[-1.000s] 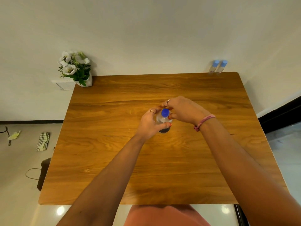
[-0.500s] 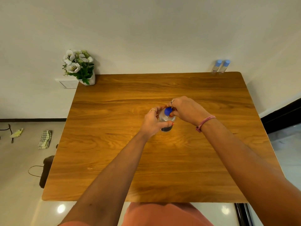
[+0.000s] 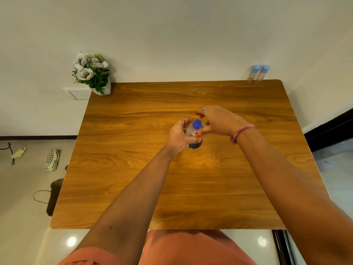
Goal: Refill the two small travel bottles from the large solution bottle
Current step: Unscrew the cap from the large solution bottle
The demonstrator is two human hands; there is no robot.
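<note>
Left hand [image 3: 178,137] wraps the large bottle [image 3: 193,135] on the table [image 3: 133,169]; right hand [image 3: 217,120], fingers loose, hovers beside its blue cap [image 3: 197,124], holding nothing. Uncapping step; next, regrip and twist.

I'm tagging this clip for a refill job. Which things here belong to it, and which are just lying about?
Belong:
large bottle with blue cap, held by the left hand
right hand beside the cap
two small bottles, far right corner

Lying about:
flower pot
checked cloth on the floor
dark bag
</note>
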